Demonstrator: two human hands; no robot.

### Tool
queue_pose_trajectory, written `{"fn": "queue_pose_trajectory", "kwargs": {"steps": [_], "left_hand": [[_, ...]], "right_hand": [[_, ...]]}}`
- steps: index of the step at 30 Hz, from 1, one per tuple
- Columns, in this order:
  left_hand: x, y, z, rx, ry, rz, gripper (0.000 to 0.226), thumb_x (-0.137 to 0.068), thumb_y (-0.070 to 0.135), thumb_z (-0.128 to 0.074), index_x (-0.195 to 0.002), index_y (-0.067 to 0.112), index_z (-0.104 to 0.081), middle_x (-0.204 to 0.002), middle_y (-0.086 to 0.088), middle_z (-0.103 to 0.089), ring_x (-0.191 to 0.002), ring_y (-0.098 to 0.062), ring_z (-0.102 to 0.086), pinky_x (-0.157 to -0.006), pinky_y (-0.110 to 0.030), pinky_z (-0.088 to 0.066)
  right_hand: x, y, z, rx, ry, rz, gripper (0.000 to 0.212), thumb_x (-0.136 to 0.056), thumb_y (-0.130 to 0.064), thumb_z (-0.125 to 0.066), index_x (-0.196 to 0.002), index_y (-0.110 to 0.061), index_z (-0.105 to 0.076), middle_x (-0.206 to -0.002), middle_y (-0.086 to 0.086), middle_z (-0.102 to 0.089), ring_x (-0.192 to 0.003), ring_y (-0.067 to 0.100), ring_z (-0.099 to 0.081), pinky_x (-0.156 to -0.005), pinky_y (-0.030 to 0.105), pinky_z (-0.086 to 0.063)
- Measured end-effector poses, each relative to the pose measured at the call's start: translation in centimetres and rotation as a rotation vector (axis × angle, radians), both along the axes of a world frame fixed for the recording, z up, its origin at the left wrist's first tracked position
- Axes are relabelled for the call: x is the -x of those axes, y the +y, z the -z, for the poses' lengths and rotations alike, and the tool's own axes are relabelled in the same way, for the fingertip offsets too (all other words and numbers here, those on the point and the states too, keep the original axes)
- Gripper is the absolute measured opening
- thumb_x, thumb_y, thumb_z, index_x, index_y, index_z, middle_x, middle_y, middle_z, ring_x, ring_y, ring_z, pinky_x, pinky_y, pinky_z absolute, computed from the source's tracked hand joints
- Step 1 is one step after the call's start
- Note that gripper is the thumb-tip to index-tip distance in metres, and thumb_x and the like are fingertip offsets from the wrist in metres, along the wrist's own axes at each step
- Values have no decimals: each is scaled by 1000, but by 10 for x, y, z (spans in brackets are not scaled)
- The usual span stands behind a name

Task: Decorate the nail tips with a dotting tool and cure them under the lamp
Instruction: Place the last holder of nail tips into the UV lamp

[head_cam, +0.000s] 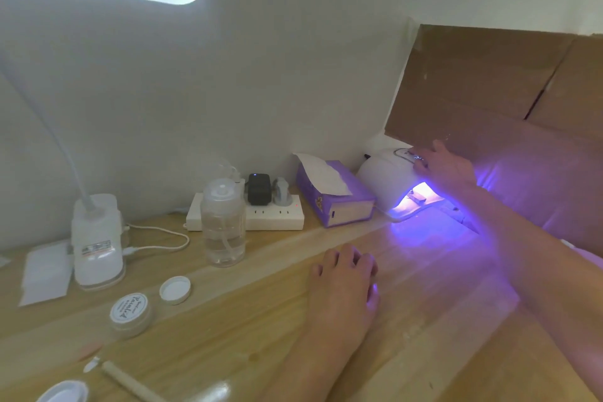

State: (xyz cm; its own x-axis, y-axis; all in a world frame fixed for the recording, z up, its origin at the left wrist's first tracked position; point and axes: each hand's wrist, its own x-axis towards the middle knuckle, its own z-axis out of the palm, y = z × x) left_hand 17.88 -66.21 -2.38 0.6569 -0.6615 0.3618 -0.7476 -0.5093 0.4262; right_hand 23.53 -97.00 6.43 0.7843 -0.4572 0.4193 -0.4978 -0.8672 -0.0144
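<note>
- Wooden counter (pixel 261 320), white wall.
- Right hand (pixel 443 166), fingers straight, presses atop the lit lamp (pixel 381 173), likely starting it; nail tips (pixel 416 196) seemingly sit just below, curing.
- Left hand (pixel 342 281) rests nearer, relaxed, empty.

The right hand (pixel 445 168) is laid atop the curing lamp (pixel 381 177), fingers extended; the left hand (pixel 342 281) is rested palm-down before it.

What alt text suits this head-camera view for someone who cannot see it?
A person's right hand touches the top of a white curing lamp glowing violet on a wooden table, while the left hand rests nearby. A purple tissue box sits beside it.
</note>
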Motion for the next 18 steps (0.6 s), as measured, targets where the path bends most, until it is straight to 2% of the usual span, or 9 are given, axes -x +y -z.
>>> {"fn": "queue_pose_trajectory", "kwargs": {"steps": [5, 8, 11, 14, 16, 18], "left_hand": [[-2, -3, 0, -32, 4, -4, 22, -97, 33, -47, -118, 29, -50, -126, 7, -43, -120, -18, -38, -95, -33, -31], [-1, -2, -2, -55, 11, -4, 22, -97, 31, -47, -118, 27, -51, -127, 5, -43, -120, -21, -39, -96, -35, -32], [3, 0, -5, -101, -27, -8, 24, -97, 29, -47, -121, 24, -51, -129, 1, -44, -121, -25, -40, -96, -39, -34], [12, 0, -9, -255, -165, -6, 32, -99, 21, -44, -131, 16, -45, -136, -8, -44, -123, -33, -40, -95, -44, -35], [22, 7, -14, -372, -253, -4, 36, -99, 15, -42, -134, 9, -44, -136, -16, -46, -123, -37, -42, -99, -47, -34], [34, 26, -18, -418, -317, 20, 34, -98, 19, -45, -130, 9, -49, -132, -17, -51, -120, -36, -46, -98, -46, -36]], "right_hand": [[-6, 7, -2, 106, 96, 40, 35, -100, -21, -39, -131, -18, -56, -118, 13, -48, -98, 37, -64, -78, 42, -52], [-2, 24, -4, 162, 194, 112, 37, -100, -17, -41, -136, -16, -49, -121, 14, -46, -108, 36, -60, -78, 41, -50], [16, 63, 0, 148, 118, 52, 44, -97, -18, -46, -141, -9, -44, -126, 16, -48, -117, 34, -53, -72, 39, -47], [49, 129, 26, -44, -112, -296, 37, -94, -11, -52, -129, -18, -59, -113, 6, -57, -105, 28, -59, -65, 35, -46], [68, 177, 40, -203, -156, -618, 30, -91, -2, -58, -112, -19, -70, -98, 3, -63, -88, 19, -59, -65, 33, -43], [70, 212, 39, -356, -185, -840, 31, -88, 3, -65, -107, -21, -72, -88, 3, -65, -78, 8, -55, -70, 29, -43]]}}
